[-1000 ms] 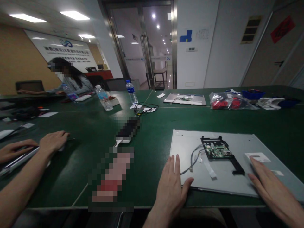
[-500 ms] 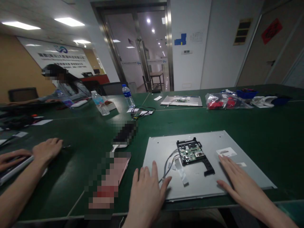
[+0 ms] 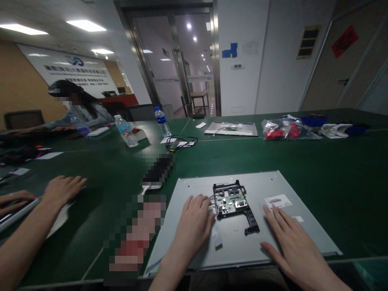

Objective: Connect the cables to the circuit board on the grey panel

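A flat grey metal panel (image 3: 242, 250) lies near the table's front edge. On it sits a black plastic frame (image 3: 252, 220) carrying a green circuit board (image 3: 232, 204), with cables at its left side. My left hand (image 3: 195, 220) is over the panel just left of the board, fingers partly bent at the cables; whether it pinches them is hidden. A strip of silvery tape (image 3: 216, 237) lies beside its thumb. My right hand (image 3: 285, 234) rests on the panel's right part with fingers spread, just below a white label (image 3: 278, 201), holding nothing.
On the left are another person's hands (image 3: 62, 190) with a pale flat object. Two blurred-out items lie beside the panel. Farther back stand bottles (image 3: 163, 121), a black cable, a second panel (image 3: 212, 128), and a plastic bag (image 3: 287, 131) with red items. Another person sits back left.
The panel with its board has shifted left. My left hand has moved up and right over it, to the cables, and its fingers have bent. My right hand has moved left with the panel.
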A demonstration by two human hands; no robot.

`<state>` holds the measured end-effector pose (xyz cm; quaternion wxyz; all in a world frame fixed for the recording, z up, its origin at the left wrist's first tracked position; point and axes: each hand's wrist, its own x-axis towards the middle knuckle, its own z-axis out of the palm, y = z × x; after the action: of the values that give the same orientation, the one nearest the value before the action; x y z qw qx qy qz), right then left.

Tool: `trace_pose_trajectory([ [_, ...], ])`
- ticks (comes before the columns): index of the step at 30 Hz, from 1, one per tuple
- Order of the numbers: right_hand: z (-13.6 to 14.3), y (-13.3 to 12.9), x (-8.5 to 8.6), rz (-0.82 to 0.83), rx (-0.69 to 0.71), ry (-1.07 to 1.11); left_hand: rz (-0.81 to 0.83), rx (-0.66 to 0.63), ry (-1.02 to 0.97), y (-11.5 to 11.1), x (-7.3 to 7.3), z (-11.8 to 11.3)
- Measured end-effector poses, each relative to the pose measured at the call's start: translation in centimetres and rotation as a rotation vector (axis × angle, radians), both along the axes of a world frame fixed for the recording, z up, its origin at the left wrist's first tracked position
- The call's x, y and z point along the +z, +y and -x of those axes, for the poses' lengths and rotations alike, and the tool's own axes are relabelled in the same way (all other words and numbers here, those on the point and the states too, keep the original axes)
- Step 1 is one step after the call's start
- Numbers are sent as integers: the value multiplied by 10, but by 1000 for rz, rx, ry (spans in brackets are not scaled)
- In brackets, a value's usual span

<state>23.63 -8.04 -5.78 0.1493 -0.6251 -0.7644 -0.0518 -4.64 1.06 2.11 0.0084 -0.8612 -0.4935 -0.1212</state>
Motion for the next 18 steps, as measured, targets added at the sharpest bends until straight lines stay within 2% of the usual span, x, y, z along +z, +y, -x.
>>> trace_pose_trajectory([
  [6,-3,-1,4,-50,18,-16,-34,-50,-105,6,-2,1],
  [9,-12,3,10,-39,46,12,-27,-87,-159,5,4,3],
  [12,-13,8,24,-24,80,74,-15,-142,-256,-1,13,4],
  [15,2,12,45,-40,202,164,1,-191,-356,-9,21,-1],
  [18,26,14,65,-2,423,238,5,-235,-420,-14,21,-11],
])
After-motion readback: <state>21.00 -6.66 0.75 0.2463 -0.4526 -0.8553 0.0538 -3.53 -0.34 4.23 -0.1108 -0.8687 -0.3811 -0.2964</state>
